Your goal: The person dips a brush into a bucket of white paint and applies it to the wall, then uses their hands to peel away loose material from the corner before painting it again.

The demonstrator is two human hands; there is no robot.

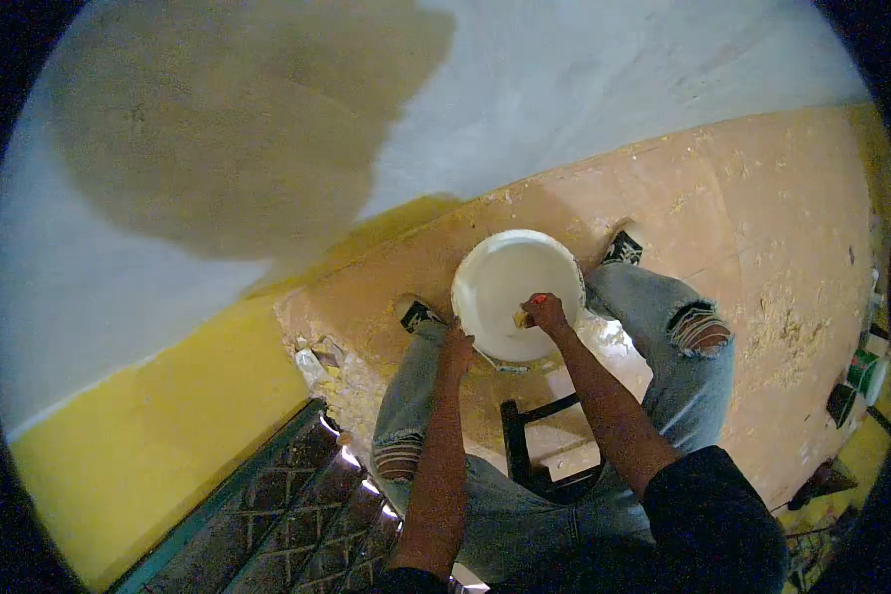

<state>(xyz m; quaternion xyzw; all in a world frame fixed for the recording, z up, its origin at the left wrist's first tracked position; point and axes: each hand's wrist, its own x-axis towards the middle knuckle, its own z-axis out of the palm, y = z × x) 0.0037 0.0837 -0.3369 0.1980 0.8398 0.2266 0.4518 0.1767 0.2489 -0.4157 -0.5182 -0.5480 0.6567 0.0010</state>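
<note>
A round white bucket [463, 282] stands on the floor between my feet, with pale off-white liquid [510, 282] inside. My left hand [457, 346] is closed on the bucket's near-left rim. Over the right part of the opening, my right hand [547, 313] grips a small hand tool [521, 318]. Red shows at the fist and a yellowish part sticks out to the left, over the liquid. My fingers cover much of the tool, so its exact kind is hidden.
A black stool frame [515, 445] is between my legs. Flakes and debris [317, 371] litter the tan floor covering [752, 228]. A dark metal lattice [277, 505] lies lower left. The white and yellow wall [148, 426] is ahead, and a green-and-white container [865, 374] stands far right.
</note>
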